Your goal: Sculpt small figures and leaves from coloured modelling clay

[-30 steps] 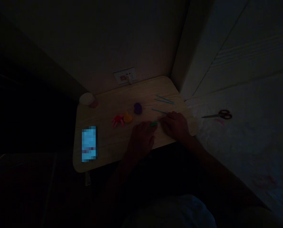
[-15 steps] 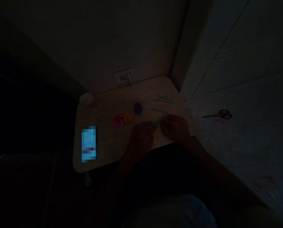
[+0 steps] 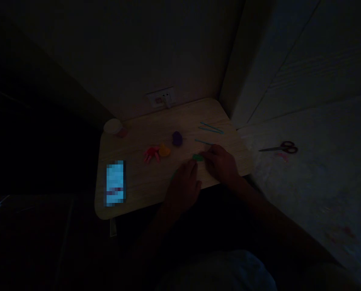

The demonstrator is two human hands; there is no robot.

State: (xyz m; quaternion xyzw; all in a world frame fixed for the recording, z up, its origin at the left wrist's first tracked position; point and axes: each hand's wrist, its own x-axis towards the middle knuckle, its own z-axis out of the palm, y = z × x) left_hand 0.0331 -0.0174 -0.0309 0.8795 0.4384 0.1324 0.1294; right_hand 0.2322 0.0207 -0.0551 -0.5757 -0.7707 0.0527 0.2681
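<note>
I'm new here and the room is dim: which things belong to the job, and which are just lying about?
Seemingly in the job:
green piece, by the left hand and right hand
nearest blue stick, perhaps

Untouched, apparently just lying about:
purple lump
orange piece
pink piece
two farther sticks
scissors
glowing screen

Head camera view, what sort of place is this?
Probably a dim room at home: there's a small wood-look table, a wall socket just above its far edge, and scissors off to the right.
</note>
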